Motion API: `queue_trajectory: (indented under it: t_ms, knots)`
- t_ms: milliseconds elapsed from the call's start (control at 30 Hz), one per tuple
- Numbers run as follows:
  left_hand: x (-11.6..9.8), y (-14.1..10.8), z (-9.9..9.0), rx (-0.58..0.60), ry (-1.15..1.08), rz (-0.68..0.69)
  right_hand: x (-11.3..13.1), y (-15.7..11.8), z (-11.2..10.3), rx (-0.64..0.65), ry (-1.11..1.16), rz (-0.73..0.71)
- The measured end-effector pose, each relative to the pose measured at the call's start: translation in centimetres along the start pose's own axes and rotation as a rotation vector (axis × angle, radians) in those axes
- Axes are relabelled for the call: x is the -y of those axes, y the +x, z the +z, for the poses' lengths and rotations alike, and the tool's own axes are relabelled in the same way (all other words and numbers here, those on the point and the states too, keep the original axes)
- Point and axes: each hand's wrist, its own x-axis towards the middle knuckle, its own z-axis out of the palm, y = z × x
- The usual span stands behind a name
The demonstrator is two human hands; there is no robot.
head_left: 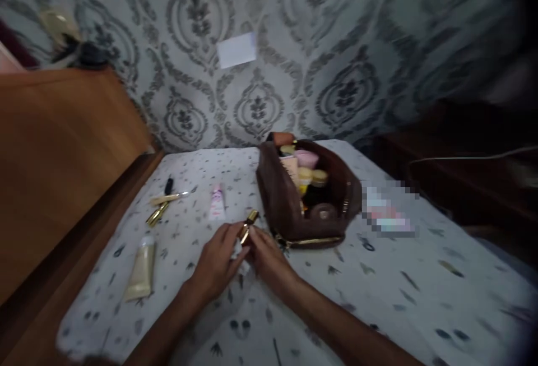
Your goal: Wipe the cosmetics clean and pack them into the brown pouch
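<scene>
Between my two hands is a small dark bottle with a gold cap (251, 219), its cap pointing away from me. My left hand (217, 256) grips it from the left. On its other side, the fingers of my right hand (269, 254) close around it. A bit of something white, perhaps tissue (244, 267), shows beneath the fingers. Just beyond my hands, to the right, stands an open brown bag (279, 203) holding several jars and tubes. A small white and pink tube (217, 203) lies past my left hand.
A beige tube (142, 270) lies at left. Behind it are a gold stick (157, 214), a beige-handled tool (163, 199) and a black item (168, 185). A blurred-out packet (389, 214) lies right of the bag. A wooden panel (63, 170) borders the patterned sheet (353, 293).
</scene>
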Motion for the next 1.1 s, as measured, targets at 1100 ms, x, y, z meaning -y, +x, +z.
queue_trajectory:
  t_ms: [1100]
  knots:
    - [0.0,1.2,-0.6,-0.249,-0.943,-0.379,-0.3,-2.6,0.4,0.210,-0.605,-0.117]
